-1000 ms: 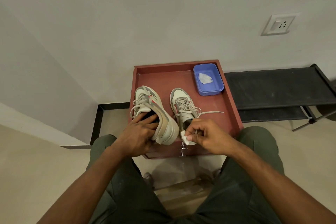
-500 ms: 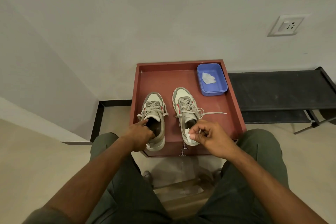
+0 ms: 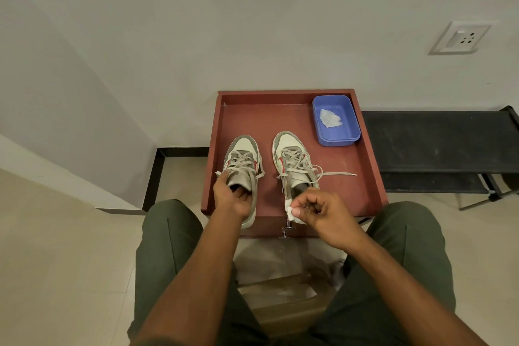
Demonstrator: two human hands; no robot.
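A rimmed red-brown tray [image 3: 266, 121] bears a left sneaker [image 3: 243, 153] and a right sneaker [image 3: 292, 154] side by side and a blue tub [image 3: 340, 141] in its far right corner

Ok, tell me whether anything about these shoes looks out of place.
The right-hand shoe has a loose lace trailing sideways across the red tray; the other shoe, gripped by the left hand, has no such trailing end. The right hand pinches a white wipe.

A home corner — wall socket [image 3: 460, 37], tiled floor [image 3: 56, 261], shoe rack [image 3: 438, 143].
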